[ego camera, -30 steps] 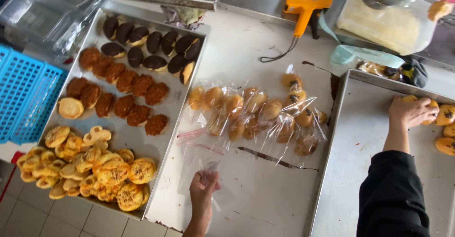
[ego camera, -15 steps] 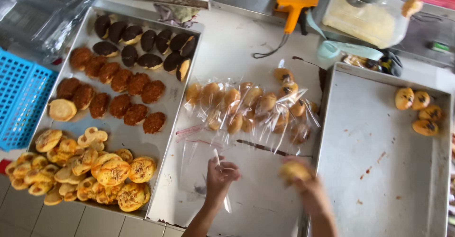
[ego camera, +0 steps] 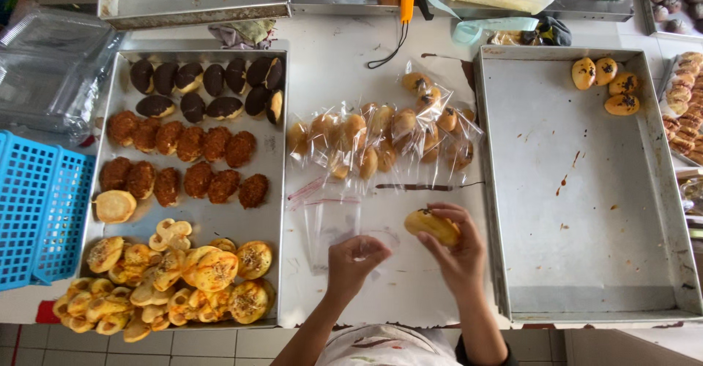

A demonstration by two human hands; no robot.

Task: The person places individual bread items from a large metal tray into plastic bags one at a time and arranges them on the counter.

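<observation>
Right hand (ego camera: 455, 252) is grasping 1 golden bun (ego camera: 432, 225) between thumb and fingertips, holding it just above the white table (ego camera: 329, 58), near the left rim of the right tray (ego camera: 542, 190). Left hand (ego camera: 355, 257) is pinching the edge of a clear plastic bag (ego camera: 329, 223); fingers are curled closed on the film. The bag is lying flat on the table, just left of the bun, and bun and bag are sitting close but apart.

Behind the hands, a heap of bagged buns (ego camera: 381, 142) is resting on the table. The right tray is holding 4 golden buns (ego camera: 604, 84) in its far corner. The left tray (ego camera: 274, 183) is carrying dark-topped, brown-crumbed and yellow pastries in rows. A blue basket (ego camera: 36, 205) is standing beside it.
</observation>
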